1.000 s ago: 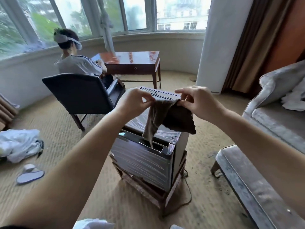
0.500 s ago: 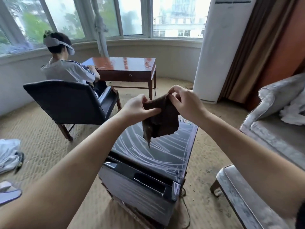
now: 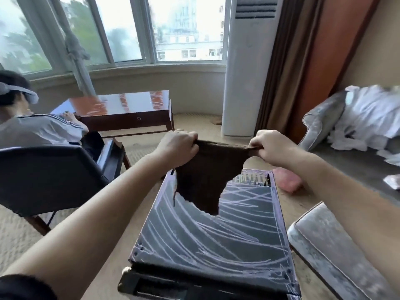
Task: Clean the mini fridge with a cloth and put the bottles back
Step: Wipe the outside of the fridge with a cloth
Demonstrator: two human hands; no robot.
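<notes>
**Here, a cloth is stretched between two hands**

The left hand pinches one top corner of the dark brown cloth, its fingers curled round the edge. The right hand clamps the other corner the same way. The top edge runs taut between them, and the rest hangs below both hands. The mini fridge stands beneath the hands, its dark top streaked with pale curved marks. Beyond the left hand, a person sits in a dark armchair.
</notes>
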